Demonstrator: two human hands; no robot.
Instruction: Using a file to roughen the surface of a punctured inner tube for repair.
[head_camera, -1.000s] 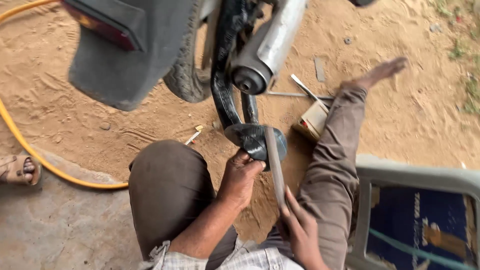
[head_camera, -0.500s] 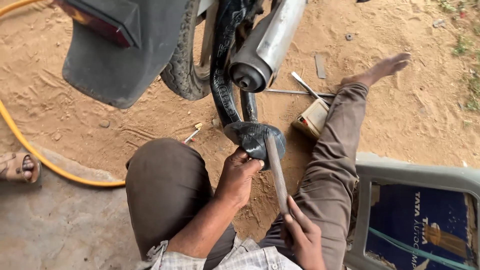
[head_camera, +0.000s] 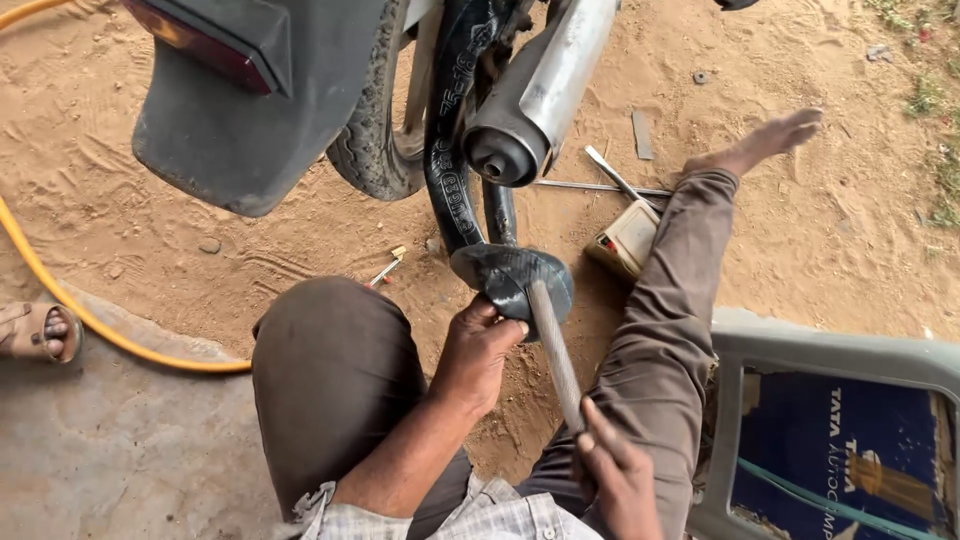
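A black rubber inner tube (head_camera: 452, 170) hangs down from a motorcycle's rear wheel (head_camera: 378, 140), and its lower end is folded over a rounded block (head_camera: 505, 275). My left hand (head_camera: 475, 350) grips that folded end from below and holds it steady. My right hand (head_camera: 615, 475) holds the handle of a long grey metal file (head_camera: 553, 350), whose tip lies on the tube's top. I sit on the sandy ground with my left knee (head_camera: 330, 360) bent and my right leg (head_camera: 680, 290) stretched out.
A chrome exhaust pipe (head_camera: 530, 90) and dark mudguard (head_camera: 250, 110) hang overhead. An orange hose (head_camera: 70, 300) curves at left by another person's sandalled foot (head_camera: 35, 330). A small box (head_camera: 625, 240), metal tools (head_camera: 610, 180) and a grey plastic tray (head_camera: 830, 400) lie at right.
The file has slid along the tube under my right hand; my left hand keeps its grip. The view has shifted slightly.
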